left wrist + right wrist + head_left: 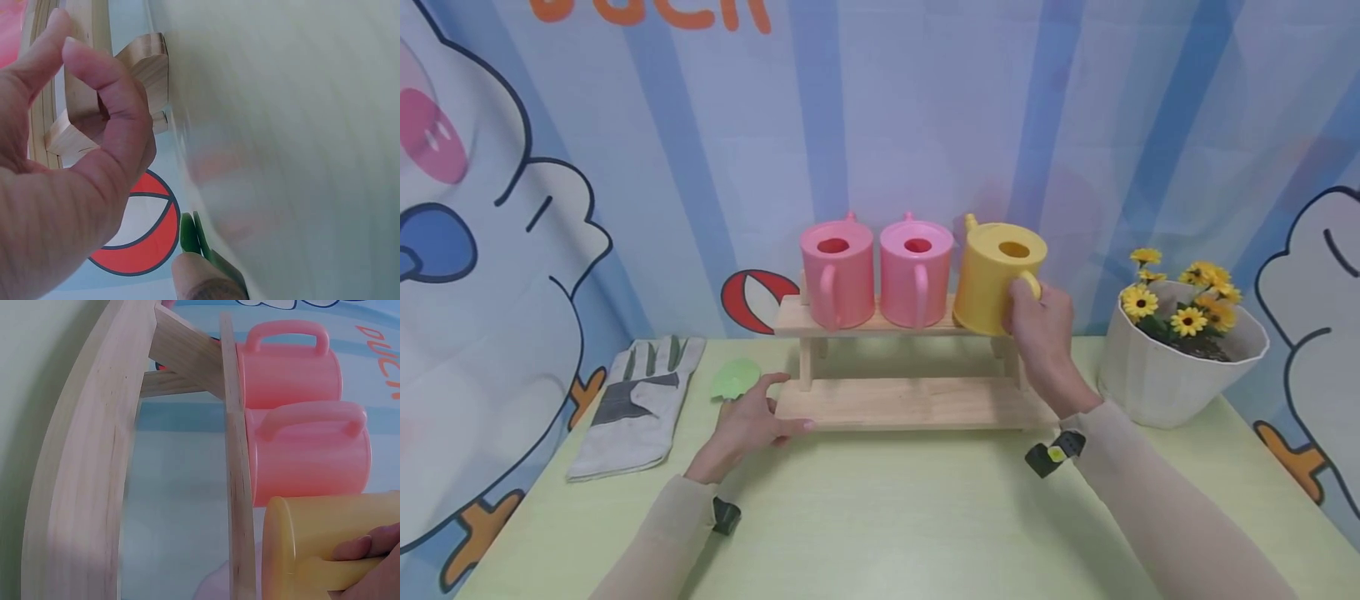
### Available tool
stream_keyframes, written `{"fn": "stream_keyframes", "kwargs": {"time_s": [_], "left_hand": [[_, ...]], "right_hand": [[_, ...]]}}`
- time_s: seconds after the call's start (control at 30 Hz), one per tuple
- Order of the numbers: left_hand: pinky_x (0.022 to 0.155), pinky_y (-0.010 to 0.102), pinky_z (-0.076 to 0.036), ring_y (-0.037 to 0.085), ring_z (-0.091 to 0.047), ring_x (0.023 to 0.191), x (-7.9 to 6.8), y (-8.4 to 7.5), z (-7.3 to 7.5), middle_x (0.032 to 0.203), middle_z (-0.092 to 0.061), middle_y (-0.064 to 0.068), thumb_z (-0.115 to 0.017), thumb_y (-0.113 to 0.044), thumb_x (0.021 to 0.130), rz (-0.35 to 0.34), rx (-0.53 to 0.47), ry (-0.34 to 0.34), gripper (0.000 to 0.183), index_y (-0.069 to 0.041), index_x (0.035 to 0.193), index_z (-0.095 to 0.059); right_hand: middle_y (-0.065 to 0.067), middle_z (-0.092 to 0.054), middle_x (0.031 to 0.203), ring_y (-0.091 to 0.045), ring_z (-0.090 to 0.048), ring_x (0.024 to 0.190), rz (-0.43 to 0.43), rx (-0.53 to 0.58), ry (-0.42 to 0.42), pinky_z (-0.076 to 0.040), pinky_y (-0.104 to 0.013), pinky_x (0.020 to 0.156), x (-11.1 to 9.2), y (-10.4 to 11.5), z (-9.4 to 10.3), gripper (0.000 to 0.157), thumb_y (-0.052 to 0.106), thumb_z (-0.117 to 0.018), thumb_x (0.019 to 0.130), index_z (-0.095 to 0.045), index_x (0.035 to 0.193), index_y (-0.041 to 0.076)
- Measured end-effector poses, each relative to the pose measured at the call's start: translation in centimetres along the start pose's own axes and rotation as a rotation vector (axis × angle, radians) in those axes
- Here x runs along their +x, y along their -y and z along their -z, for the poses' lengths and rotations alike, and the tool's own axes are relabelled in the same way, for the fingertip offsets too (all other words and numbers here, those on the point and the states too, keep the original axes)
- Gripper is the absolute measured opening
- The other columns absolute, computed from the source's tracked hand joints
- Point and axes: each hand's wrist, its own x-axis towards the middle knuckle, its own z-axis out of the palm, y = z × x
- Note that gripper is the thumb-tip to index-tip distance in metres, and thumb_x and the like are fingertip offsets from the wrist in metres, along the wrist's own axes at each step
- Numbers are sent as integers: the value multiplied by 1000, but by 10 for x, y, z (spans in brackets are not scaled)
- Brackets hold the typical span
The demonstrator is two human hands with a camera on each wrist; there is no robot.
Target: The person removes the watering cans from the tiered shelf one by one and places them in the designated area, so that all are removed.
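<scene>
A two-tier wooden stand [910, 402] stands on the table against the backdrop. My left hand [751, 423] holds the left end of its lower shelf, thumb along the front edge; in the left wrist view the fingers curve around the board end. My right hand [1047, 337] grips the handle of a yellow watering can [988, 279], slightly tilted at the right end of the top shelf. A narrow gap shows between can base and shelf in the right wrist view. Two pink watering cans [850, 283], [312, 456] stand upright beside it, handles toward me.
A white pot [1150, 387] of yellow flowers stands at the right, close to my right forearm. Grey-white work gloves [632, 417] lie at the left. A green tool [735, 377] with a wooden handle lies just behind my left hand. A printed curtain [910, 108] hangs behind.
</scene>
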Motion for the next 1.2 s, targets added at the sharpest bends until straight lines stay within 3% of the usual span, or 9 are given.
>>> {"fn": "stream_keyframes", "kwargs": {"time_s": [0.8, 1.2], "left_hand": [[75, 33, -44, 18, -61, 70, 0, 1, 1, 81, -67, 6, -92, -32, 89, -19, 12, 10, 100, -7, 166, -32], [76, 34, -44, 19, -62, 71, 1, 0, 1, 81, -68, 6, -92, -35, 89, -3, 32, 7, 100, -9, 166, -33]], "right_hand": [[4, -47, 55, -16, -44, 54, 37, -27, 35, -39, -30, 55, -37, 1, 22, 35, 16, -50, 102, -46, 67, 12], [3, -47, 58, -17, -45, 58, -6, -75, 84, -40, -31, 59, -60, -3, 38, 34, 18, -48, 103, -47, 70, 10]]}}
